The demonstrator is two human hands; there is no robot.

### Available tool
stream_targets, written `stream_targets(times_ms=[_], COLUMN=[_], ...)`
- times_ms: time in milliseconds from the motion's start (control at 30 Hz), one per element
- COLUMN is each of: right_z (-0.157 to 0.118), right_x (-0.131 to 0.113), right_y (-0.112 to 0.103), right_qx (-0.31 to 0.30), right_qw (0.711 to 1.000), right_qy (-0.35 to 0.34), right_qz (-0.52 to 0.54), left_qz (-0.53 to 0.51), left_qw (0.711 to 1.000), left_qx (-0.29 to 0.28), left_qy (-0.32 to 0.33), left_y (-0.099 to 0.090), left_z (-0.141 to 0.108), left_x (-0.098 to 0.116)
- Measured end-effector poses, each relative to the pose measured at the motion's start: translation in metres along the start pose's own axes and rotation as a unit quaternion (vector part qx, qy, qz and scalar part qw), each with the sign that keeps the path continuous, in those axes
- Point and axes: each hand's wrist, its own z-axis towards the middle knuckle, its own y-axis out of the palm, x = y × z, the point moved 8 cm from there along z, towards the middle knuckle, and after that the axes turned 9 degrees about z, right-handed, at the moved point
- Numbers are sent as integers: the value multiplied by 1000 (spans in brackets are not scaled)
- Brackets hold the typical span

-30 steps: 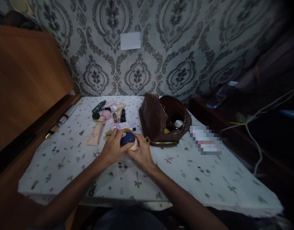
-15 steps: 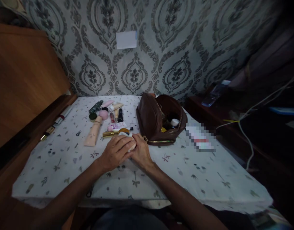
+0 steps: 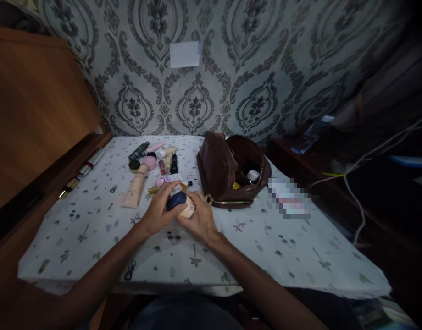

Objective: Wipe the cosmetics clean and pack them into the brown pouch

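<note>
Between my two hands is a small cream-coloured bottle [image 3: 188, 210] with a rounded dark blue cap [image 3: 176, 200]. My left hand [image 3: 160, 207] has its fingers and thumb around the cap. Wrapped about the bottle's body is my right hand [image 3: 201, 217], which hides part of it. Just behind the hands lies a gold-handled brush [image 3: 152, 190], partly covered by my left fingers. A brown cosmetic bag [image 3: 216, 172] stands unzipped to the right of my hands, with a white-capped container [image 3: 253, 176] inside.
Left of the hands lie a beige tube [image 3: 134, 188], a pink rounded item [image 3: 149, 162], a dark green bottle [image 3: 138, 150] and several small tubes. A pixelated packet [image 3: 290, 199] lies right of the bag. A wooden cabinet [image 3: 42, 82] borders the table's left side.
The bottle has turned in my hands, so its dark blue cap and cream body now show. My left fingers have lifted from over it and shifted to the cap.
</note>
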Motion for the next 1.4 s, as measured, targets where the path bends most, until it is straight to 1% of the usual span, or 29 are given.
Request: stream_targets(times_ms=[67,133,200,267,400,467,533,567,633,733,767,800,867,967,1033,1100,1200,1267,1333,1400], right_z=[0,0,0,1,2,3,2,1,0,-3,-4,-4,-3,-2,-1,-1,-2,-2,-3,-3], right_x=[1,4,7,12,23,33,39,41,40,36,34,33,32,33,34,37,41,43,42,40], right_y=[-1,-1,0,1,-2,-1,3,7,14,23,24,25,23,20,19,18,15,16,18,19], right_qx=[11,14,15,20,45,50,40,32,19,13,14,15,18,19,16,24,51,58,57,57], right_qw=[1000,999,998,997,992,980,955,937,895,827,812,803,799,813,825,828,812,795,776,763], right_qy=[9,28,54,73,107,152,199,220,257,300,304,304,297,283,276,277,290,300,313,319], right_qz=[-15,-25,-26,-15,48,119,216,268,365,476,498,512,522,508,493,487,504,523,545,560], left_qz=[11,30,53,81,129,133,120,110,92,73,67,59,42,23,27,42,67,76,72,60], left_qw=[1000,998,996,993,974,963,960,961,967,979,982,986,989,991,990,988,977,972,976,985], left_qx=[14,41,66,80,97,100,105,108,119,133,134,133,128,132,133,130,120,116,109,94], left_qy=[-18,-29,-17,27,159,210,232,231,207,138,111,87,52,26,32,74,163,188,173,134], left_y=[1,1,1,1,1,-1,-3,-5,-9,-16,-17,-17,-17,-17,-16,-14,-10,-8,-8,-8], left_z=[-3,-7,-10,-13,-18,-21,-22,-21,-20,-16,-15,-14,-13,-13,-14,-16,-20,-21,-20,-18], left_x=[-5,-6,-2,8,32,42,46,47,44,31,25,19,9,2,3,12,31,37,34,25])
